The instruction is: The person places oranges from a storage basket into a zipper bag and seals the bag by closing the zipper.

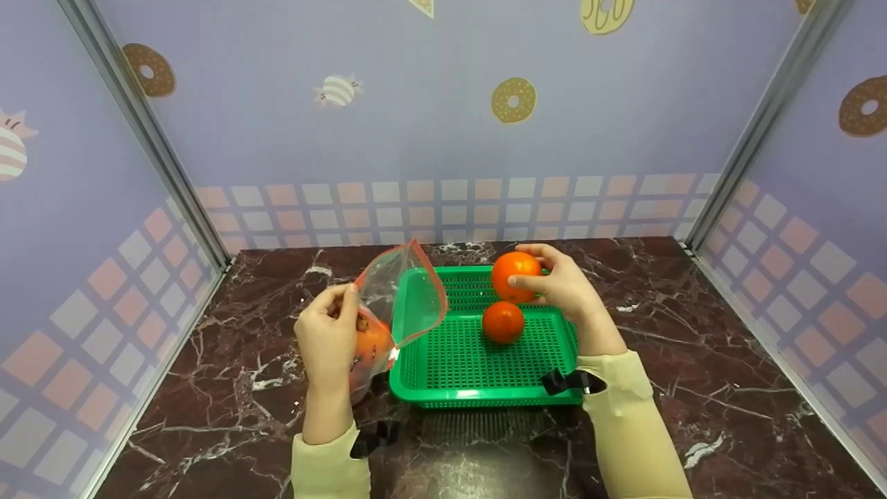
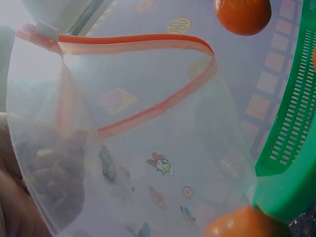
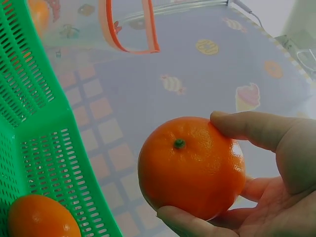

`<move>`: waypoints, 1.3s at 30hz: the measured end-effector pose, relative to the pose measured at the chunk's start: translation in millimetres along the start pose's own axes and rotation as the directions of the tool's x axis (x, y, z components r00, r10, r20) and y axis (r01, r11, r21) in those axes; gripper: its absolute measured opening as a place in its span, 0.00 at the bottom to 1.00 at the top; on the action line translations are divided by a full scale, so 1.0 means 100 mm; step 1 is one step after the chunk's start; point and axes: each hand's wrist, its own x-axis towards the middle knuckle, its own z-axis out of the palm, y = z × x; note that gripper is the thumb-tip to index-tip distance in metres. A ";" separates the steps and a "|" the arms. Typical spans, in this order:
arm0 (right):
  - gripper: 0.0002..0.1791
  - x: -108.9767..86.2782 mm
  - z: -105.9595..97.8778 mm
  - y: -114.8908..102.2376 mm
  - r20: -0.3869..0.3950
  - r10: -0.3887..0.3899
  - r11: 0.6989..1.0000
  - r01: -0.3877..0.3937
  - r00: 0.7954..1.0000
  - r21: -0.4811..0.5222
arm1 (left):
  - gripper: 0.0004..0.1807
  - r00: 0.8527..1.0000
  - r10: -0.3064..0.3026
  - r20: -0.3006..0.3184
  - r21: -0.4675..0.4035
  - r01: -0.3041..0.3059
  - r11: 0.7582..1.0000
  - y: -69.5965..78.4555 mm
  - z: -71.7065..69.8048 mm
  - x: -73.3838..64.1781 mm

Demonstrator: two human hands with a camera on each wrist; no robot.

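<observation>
My left hand [image 1: 329,339] pinches the rim of a clear zip bag [image 1: 416,305] with a red-edged mouth, which gapes toward the right. Through its printed film shows an orange [image 1: 373,343] low inside; whether more lie beneath is hidden by the hand. The bag's white slider [image 2: 47,30] appears at one corner in the left wrist view. Above the back of a green basket [image 1: 485,395], my right hand [image 1: 572,291] holds a second orange [image 3: 190,168] between thumb and fingers, its green stem spot showing. Another orange [image 1: 503,322] lies on the basket's floor.
The basket stands on a dark red marbled tabletop [image 1: 229,388], its left rim right beside the bag. Lilac panels [image 1: 429,125] with sweets and tile patterns enclose the back and both sides, joined by metal corner posts [image 1: 762,125]. Black straps [image 1: 574,381] sit at both wrists.
</observation>
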 end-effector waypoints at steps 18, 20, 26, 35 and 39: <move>0.36 -0.08 0.11 -0.11 0.022 -0.024 0.998 0.023 0.999 0.050 | 0.11 0.999 -0.045 0.010 -0.003 0.045 0.999 0.02 -0.01 0.00; 0.36 -0.09 0.12 -0.13 0.025 -0.032 0.998 0.031 0.999 0.055 | 0.11 0.999 -0.048 0.011 0.001 0.048 0.999 0.02 -0.01 0.00; 0.36 -0.10 0.16 -0.16 0.038 -0.045 0.996 0.041 0.998 0.080 | 0.11 0.999 -0.044 0.011 -0.013 0.044 0.999 0.01 -0.01 0.01; 0.36 -0.13 0.22 -0.21 0.049 -0.044 0.996 0.040 0.998 0.080 | 0.09 0.999 -0.035 0.001 -0.009 0.035 0.999 0.01 -0.01 0.01; 0.36 -0.14 0.25 -0.23 0.055 -0.049 0.997 0.045 0.997 0.069 | 0.10 1.000 -0.027 0.004 -0.009 0.027 1.000 0.02 -0.01 0.01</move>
